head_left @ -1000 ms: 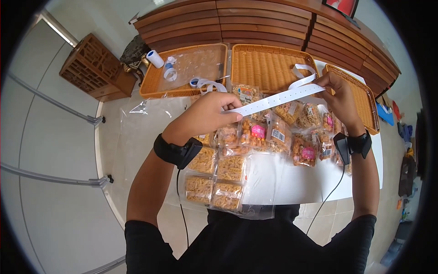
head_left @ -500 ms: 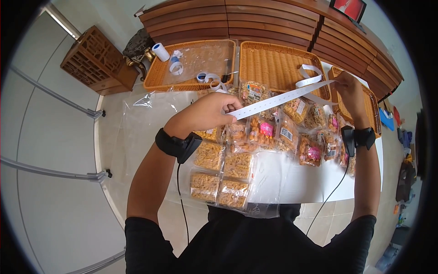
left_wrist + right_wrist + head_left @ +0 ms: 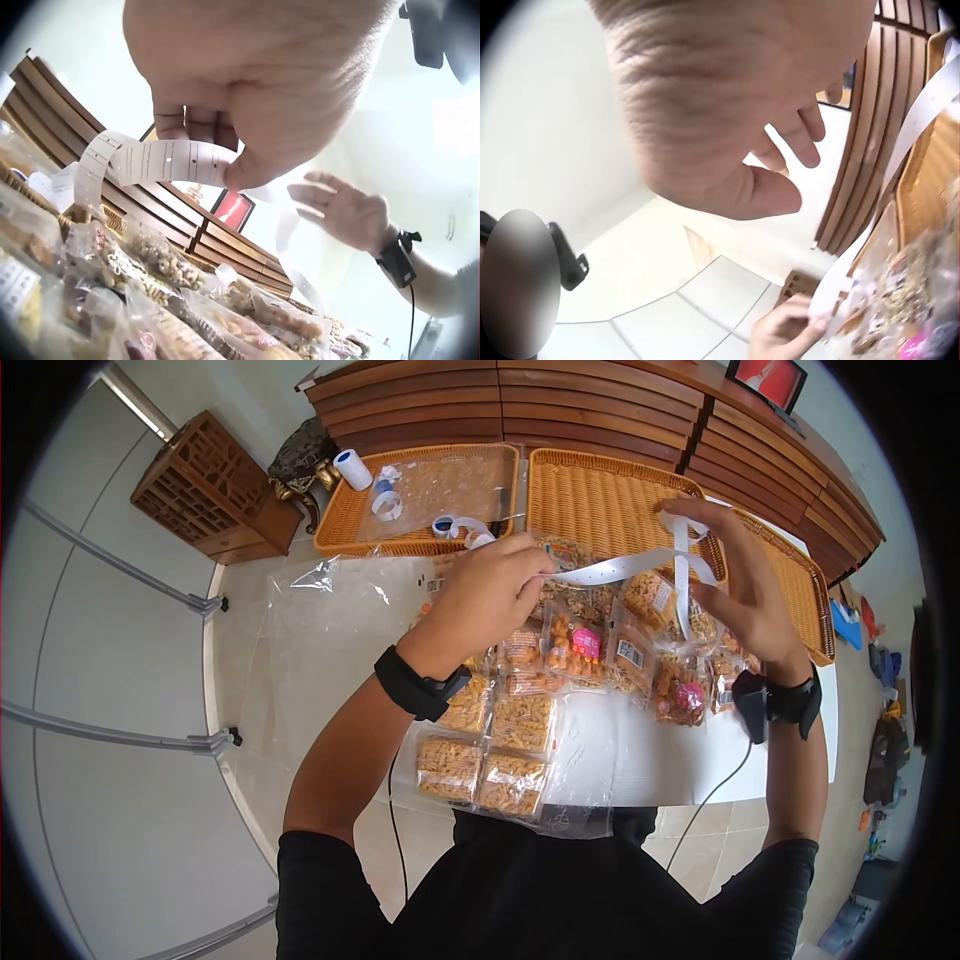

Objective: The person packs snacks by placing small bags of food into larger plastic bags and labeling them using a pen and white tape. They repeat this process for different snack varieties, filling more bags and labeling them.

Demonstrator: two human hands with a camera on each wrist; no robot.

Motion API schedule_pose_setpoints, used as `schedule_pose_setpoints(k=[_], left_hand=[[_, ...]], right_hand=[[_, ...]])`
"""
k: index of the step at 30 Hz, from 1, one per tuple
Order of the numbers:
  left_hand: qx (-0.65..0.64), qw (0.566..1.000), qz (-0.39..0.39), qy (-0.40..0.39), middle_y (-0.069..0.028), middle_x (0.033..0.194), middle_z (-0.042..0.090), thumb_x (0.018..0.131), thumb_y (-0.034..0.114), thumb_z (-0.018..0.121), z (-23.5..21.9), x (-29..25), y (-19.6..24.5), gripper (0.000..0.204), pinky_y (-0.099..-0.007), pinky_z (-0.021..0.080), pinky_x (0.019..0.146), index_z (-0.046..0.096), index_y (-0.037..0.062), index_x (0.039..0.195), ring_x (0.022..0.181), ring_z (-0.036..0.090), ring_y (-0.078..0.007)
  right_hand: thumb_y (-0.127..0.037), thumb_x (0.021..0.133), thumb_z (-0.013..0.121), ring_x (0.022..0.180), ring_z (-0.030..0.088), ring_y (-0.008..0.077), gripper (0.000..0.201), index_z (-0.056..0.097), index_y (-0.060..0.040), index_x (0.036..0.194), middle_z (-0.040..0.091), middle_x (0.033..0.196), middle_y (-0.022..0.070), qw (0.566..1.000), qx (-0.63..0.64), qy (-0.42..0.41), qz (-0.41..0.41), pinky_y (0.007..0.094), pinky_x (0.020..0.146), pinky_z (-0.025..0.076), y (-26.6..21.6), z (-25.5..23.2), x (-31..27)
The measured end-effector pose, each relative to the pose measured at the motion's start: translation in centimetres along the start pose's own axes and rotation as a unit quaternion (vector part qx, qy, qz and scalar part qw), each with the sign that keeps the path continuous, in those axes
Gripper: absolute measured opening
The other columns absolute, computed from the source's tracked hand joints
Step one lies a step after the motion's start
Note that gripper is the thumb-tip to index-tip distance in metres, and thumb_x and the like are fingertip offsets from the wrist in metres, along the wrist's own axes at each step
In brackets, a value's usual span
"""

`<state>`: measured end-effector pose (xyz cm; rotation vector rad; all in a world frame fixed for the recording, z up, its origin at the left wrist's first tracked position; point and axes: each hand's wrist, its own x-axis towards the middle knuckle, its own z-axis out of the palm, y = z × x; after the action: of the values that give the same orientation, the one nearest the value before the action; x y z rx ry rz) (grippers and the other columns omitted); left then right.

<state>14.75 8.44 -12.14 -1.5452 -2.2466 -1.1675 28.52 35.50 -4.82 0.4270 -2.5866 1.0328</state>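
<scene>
A white label strip [image 3: 620, 568] stretches above the snack packets, its far part looping and hanging beside the right hand. The left hand [image 3: 485, 600] pinches one part of it between thumb and fingers; the left wrist view shows the strip [image 3: 176, 160] held at the thumb tip of the left hand [image 3: 247, 90]. The right hand [image 3: 750, 585] is spread near the hanging loop, thumb and fingers apart. In the right wrist view the right hand [image 3: 735, 105] holds nothing, and the strip [image 3: 907, 135] runs past it at the right.
Below the hands lie clear snack packets [image 3: 575, 650] and a plastic sheet holding noodle-like packets [image 3: 448, 768]. Behind stand wicker trays [image 3: 600, 490], the left one [image 3: 330, 540] holding a white roll [image 3: 352, 470] and loose strip pieces. A wooden cabinet [image 3: 600, 410] is at the back.
My right hand has let go of the strip and opened, moving slightly left. The strip has gone slack and its far part droops. My left hand has shifted right and up, still pinching it.
</scene>
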Motion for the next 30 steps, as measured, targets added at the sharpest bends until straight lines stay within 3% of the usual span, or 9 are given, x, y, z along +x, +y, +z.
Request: schedule_pose_setpoints(k=[4, 7, 10, 11, 15, 19, 23, 25, 30], left_hand=[[0.005, 0.999, 0.028, 0.019, -0.013, 0.087, 0.061, 0.086, 0.0, 0.064, 0.7, 0.5, 0.2, 0.01, -0.0371, 0.05, 0.07, 0.067, -0.0005, 0.095, 0.078, 0.062, -0.0319], [-0.007, 0.999, 0.019, 0.037, -0.0123, 0.087, 0.061, 0.086, 0.0, 0.065, 0.9, 0.5, 0.5, 0.009, -0.036, 0.05, 0.069, 0.067, -0.0002, 0.094, 0.077, 0.062, -0.0301], [-0.007, 0.999, 0.004, 0.046, -0.0117, 0.087, 0.061, 0.085, 0.0, 0.067, 0.4, 0.3, 0.4, 0.007, -0.035, 0.05, 0.07, 0.068, -0.0002, 0.092, 0.077, 0.062, -0.0287], [-0.004, 0.999, -0.002, 0.046, -0.0116, 0.087, 0.061, 0.085, 0.0, 0.068, 0.3, 0.1, 0.4, 0.006, -0.0346, 0.05, 0.07, 0.067, -0.0002, 0.091, 0.077, 0.063, -0.0283], [0.012, 0.996, 0.032, 0.077, -0.0115, 0.089, 0.062, 0.084, 0.001, 0.069, 0.8, 0.0, 0.2, 0.006, -0.0343, 0.05, 0.071, 0.065, -0.0005, 0.089, 0.079, 0.063, -0.0285], [0.018, 0.993, 0.077, 0.09, -0.0116, 0.092, 0.065, 0.084, 0.001, 0.069, 1.3, 0.4, 0.3, 0.008, -0.0355, 0.05, 0.073, 0.063, -0.0005, 0.089, 0.082, 0.064, -0.0294], [-0.001, 0.998, 0.058, 0.016, -0.0127, 0.091, 0.067, 0.085, 0.003, 0.068, 1.3, 0.2, 0.2, 0.007, -0.0368, 0.05, 0.076, 0.064, 0.0, 0.09, 0.084, 0.064, -0.032], [-0.04, 0.998, 0.023, -0.04, -0.0118, 0.089, 0.067, 0.087, 0.005, 0.068, 1.1, 0.3, 0.5, 0.008, -0.0353, 0.05, 0.077, 0.065, 0.0006, 0.093, 0.084, 0.065, -0.0286], [-0.206, 0.962, -0.126, -0.127, -0.0067, 0.088, 0.068, 0.092, 0.01, 0.067, 0.3, 0.4, 1.4, 0.012, -0.0304, 0.049, 0.078, 0.066, -0.0006, 0.098, 0.084, 0.063, -0.0153]], right_hand=[[-0.008, 0.077, 0.072, 0.13, 0.053, 0.0311, 0.057, 0.056, -0.0011, 0.131, 0.059, 0.133, 0.0198, 0.995, -0.095, -0.026, 0.005, 0.0404, 0.11, 0.039, -2.5, 3.6, 1.6], [-0.015, 0.079, 0.076, 0.109, 0.063, 0.0326, 0.04, 0.065, -0.001, 0.114, 0.069, 0.104, 0.019, 0.984, -0.078, -0.123, 0.107, 0.0428, 0.092, 0.049, -1.1, 4.9, 2.7], [-0.014, 0.081, 0.072, 0.083, 0.062, 0.0337, 0.016, 0.066, -0.0018, 0.09, 0.066, 0.075, 0.0148, 0.984, -0.177, -0.005, -0.027, 0.0434, 0.081, 0.046, 0.2, 6.0, 1.5], [-0.01, 0.076, 0.071, 0.079, 0.059, 0.0293, 0.01, 0.063, -0.0045, 0.081, 0.062, 0.076, 0.0102, 0.974, -0.208, 0.041, -0.078, 0.0401, 0.076, 0.046, 0.1, 6.2, 1.0], [-0.012, 0.062, 0.066, 0.088, 0.056, 0.0235, 0.017, 0.057, -0.0084, 0.076, 0.056, 0.084, 0.0038, 0.893, -0.388, 0.102, -0.205, 0.039, 0.081, 0.046, -0.9, 7.0, -0.7], [-0.011, 0.064, 0.068, 0.09, 0.056, 0.0251, 0.019, 0.057, -0.0074, 0.078, 0.056, 0.089, 0.0057, 0.897, -0.381, 0.108, -0.196, 0.0392, 0.084, 0.045, -0.8, 7.8, -1.5], [-0.007, 0.072, 0.071, 0.087, 0.057, 0.0287, 0.019, 0.061, -0.005, 0.088, 0.06, 0.086, 0.0081, 0.955, -0.251, 0.095, -0.126, 0.0403, 0.083, 0.045, -1.1, 8.4, -1.2], [-0.006, 0.077, 0.071, 0.084, 0.058, 0.031, 0.019, 0.063, -0.004, 0.094, 0.063, 0.084, 0.0097, 0.982, -0.163, 0.079, -0.062, 0.0412, 0.084, 0.045, -1.2, 8.6, -0.8], [-0.003, 0.085, 0.068, 0.082, 0.065, 0.0314, 0.015, 0.063, -0.0019, 0.099, 0.067, 0.085, 0.0133, 0.993, -0.023, 0.107, 0.033, 0.0402, 0.079, 0.05, -0.7, 9.0, 0.4]])
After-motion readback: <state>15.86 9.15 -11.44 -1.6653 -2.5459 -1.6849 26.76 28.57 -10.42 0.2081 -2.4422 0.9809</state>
